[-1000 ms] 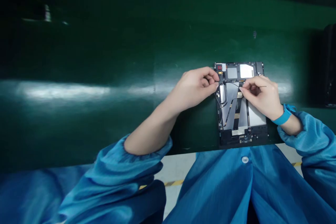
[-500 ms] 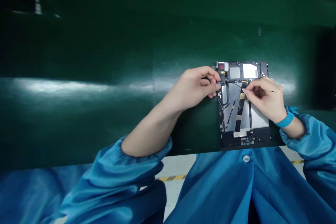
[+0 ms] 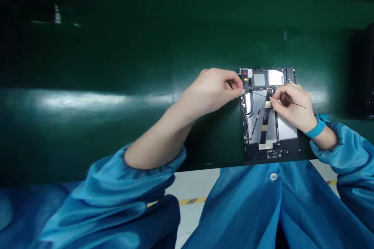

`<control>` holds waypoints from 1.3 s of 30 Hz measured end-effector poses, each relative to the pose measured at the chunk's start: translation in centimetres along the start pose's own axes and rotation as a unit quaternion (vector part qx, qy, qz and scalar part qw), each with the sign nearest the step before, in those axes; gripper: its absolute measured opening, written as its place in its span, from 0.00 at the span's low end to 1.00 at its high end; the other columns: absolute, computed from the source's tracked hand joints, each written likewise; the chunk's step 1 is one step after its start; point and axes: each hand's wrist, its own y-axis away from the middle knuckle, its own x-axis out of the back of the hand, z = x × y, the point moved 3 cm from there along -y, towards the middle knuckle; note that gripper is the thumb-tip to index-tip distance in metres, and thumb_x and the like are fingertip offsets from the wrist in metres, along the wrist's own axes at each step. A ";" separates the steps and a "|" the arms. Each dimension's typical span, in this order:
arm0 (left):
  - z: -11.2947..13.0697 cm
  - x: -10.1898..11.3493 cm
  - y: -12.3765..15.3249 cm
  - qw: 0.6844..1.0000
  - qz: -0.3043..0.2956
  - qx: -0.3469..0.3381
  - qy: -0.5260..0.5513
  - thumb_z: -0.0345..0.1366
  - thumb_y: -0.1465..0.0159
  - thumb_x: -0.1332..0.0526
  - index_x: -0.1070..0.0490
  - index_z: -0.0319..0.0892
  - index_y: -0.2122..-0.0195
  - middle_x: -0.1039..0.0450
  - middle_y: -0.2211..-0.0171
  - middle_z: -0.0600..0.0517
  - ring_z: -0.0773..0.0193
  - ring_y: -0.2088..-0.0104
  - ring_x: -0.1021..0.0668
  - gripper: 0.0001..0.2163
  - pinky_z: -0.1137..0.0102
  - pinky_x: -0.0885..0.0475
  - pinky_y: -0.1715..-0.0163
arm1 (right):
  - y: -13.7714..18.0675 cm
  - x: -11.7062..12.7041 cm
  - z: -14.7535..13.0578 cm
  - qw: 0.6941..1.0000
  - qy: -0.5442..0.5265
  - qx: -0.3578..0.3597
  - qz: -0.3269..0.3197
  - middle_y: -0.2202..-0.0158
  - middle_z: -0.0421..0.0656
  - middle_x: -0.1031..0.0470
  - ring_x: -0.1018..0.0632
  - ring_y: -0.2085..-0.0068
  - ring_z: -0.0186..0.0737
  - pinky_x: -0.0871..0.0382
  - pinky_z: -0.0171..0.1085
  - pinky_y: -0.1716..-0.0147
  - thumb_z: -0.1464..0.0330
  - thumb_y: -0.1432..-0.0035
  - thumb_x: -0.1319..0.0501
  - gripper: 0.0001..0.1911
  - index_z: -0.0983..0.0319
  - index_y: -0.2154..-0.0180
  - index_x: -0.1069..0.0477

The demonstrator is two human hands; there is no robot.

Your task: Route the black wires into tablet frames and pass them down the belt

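A thin black wire point(image 3: 295, 104), straighter than earlier, is pinched in the right fingers point(image 3: 276, 106) above the glossy green worktop point(image 3: 140, 132), the bunched left fingers' point(image 3: 237, 93) hold unclear.

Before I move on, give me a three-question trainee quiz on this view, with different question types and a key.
1. Fill in: The right hand pinches a thin, dark ____.

2. Choose: The blue band is worn on
A) the left wrist
B) the right wrist
C) both wrists

3. True or false: In the picture, the left hand is at the lower right corner of the opened device.

Key:
1. Wire
2. B
3. False; it is at the upper part of the left edge.
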 end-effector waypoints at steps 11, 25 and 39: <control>3.6 1.1 -2.4 0.959 -0.101 -0.124 -0.236 0.28 0.42 0.40 0.28 0.43 0.78 0.34 0.78 0.49 0.50 0.63 0.20 0.09 0.58 0.28 0.53 | 0.0 0.2 0.4 0.999 -0.027 0.012 -0.015 0.70 0.35 0.23 0.25 0.69 0.37 0.28 0.40 0.61 0.71 0.39 0.37 0.04 0.55 0.66 0.28; 6.8 -3.9 2.2 0.962 0.025 -0.049 -0.269 0.41 0.30 0.41 0.21 0.32 0.53 0.20 0.57 0.35 0.46 0.59 0.16 0.16 0.61 0.23 0.62 | -2.7 2.1 1.7 0.978 0.159 0.122 -0.060 0.70 0.41 0.23 0.24 0.63 0.45 0.35 0.42 0.61 0.76 0.39 0.40 0.08 0.58 0.63 0.27; 6.4 -4.9 1.3 0.958 0.119 -0.186 -0.182 0.38 0.30 0.39 0.23 0.38 0.54 0.21 0.54 0.39 0.46 0.51 0.22 0.10 0.54 0.26 0.48 | 0.0 3.8 5.2 0.985 -0.118 -0.122 0.039 0.70 0.36 0.22 0.21 0.68 0.36 0.25 0.37 0.64 0.67 0.41 0.32 0.06 0.58 0.66 0.29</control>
